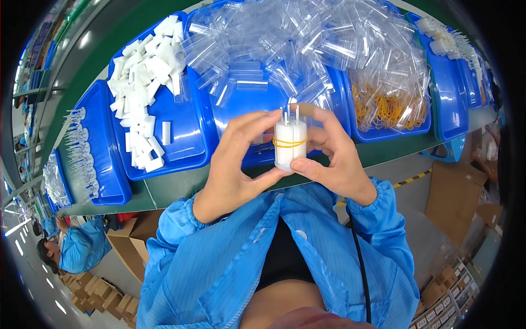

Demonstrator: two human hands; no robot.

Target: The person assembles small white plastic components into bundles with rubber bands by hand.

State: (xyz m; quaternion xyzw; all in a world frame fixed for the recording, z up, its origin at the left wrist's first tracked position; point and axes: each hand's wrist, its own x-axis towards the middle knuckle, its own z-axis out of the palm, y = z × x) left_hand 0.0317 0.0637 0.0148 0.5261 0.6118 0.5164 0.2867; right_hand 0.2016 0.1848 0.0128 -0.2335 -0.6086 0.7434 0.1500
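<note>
Left hand [233,164] and right hand [334,159] grasp one white bundle [289,143] — fingers closed around it. One yellow rubber band [289,143] circles it. Two thin pins stick up.

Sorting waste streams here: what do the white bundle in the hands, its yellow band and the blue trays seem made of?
White bundle: looks like matte, opaque moulded plastic, with thin clear tips on top. Yellow band: probably rubber, thin and stretched tight round the bundle. Blue trays: apparently rigid plastic, glossy, with moulded rims catching the light.

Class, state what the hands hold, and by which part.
Both hands, left hand and right hand, grip the banded white bundle by its sides.
</note>
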